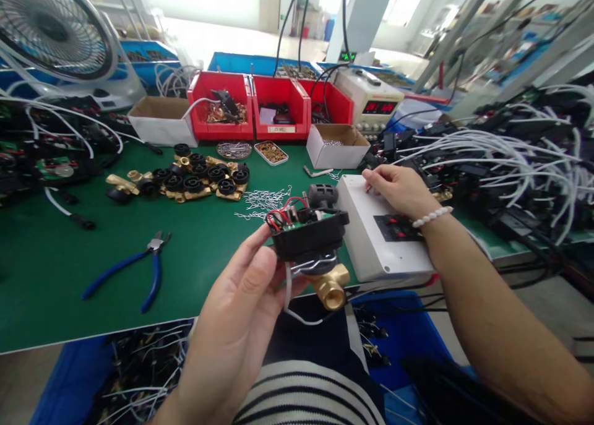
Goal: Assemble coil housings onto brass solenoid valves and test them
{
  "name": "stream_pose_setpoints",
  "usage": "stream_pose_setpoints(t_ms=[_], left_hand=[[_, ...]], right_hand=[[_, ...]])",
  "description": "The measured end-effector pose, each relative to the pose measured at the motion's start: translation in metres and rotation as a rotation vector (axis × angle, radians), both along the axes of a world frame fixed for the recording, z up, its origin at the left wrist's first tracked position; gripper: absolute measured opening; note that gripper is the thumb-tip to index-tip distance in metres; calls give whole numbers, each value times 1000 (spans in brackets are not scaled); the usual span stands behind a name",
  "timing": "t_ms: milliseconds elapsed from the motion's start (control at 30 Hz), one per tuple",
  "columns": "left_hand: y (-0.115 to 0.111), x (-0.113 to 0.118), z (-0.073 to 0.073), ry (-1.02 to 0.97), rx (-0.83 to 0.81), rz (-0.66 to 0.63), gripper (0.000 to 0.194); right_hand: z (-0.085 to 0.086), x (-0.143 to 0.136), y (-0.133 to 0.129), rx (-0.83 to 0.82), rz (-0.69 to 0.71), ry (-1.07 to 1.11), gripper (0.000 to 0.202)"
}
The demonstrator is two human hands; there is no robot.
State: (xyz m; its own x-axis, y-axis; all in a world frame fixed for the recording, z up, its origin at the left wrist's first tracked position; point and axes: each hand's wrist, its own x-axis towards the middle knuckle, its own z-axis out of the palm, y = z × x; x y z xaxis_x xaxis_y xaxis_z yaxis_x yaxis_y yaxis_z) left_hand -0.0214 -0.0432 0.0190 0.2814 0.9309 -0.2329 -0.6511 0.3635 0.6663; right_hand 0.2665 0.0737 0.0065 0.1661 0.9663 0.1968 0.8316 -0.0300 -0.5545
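Observation:
A black valve unit [309, 236] with a circuit board, red wires and a brass fitting at its lower end is held by my left hand [245, 289], fingers wrapped round its left side and underneath. My right hand [394, 187] rests over the far part of a white control box [366, 227], its thumb and index finger pinched at a small metal switch on the top. A black panel with red parts sits on the box below my right wrist.
Blue-handled cutters [156, 244] lie at the left. Brass-and-black valve bodies [199, 177] and wire clips [264, 199] lie behind the valve unit. Red bins [223, 131], a power supply [369, 97] and a fan [55, 29] stand at the back. White cables [492, 159] are heaped at the right.

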Motion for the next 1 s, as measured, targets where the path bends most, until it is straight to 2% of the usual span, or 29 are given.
stream_pose_setpoints(t_ms=[67, 233, 367, 500, 667, 1000], left_hand=[[2, 0, -1, -5, -37, -29, 34], [1, 2, -3, -14, -13, -109, 29], [-1, 4, -1, 1, -65, -79, 28], [0, 4, -4, 11, -45, -52, 33], [2, 2, -9, 35, -22, -74, 40], [2, 3, -6, 21, -37, -82, 38]], right_hand=[[1, -1, 0, -8, -11, -14, 47], [1, -2, -1, -9, 0, -14, 52], [0, -2, 0, -12, -12, -28, 52], [-1, -2, -1, -11, -15, -23, 50], [1, -3, -2, -4, -19, -33, 51], [2, -4, -1, -7, -9, -58, 52]])
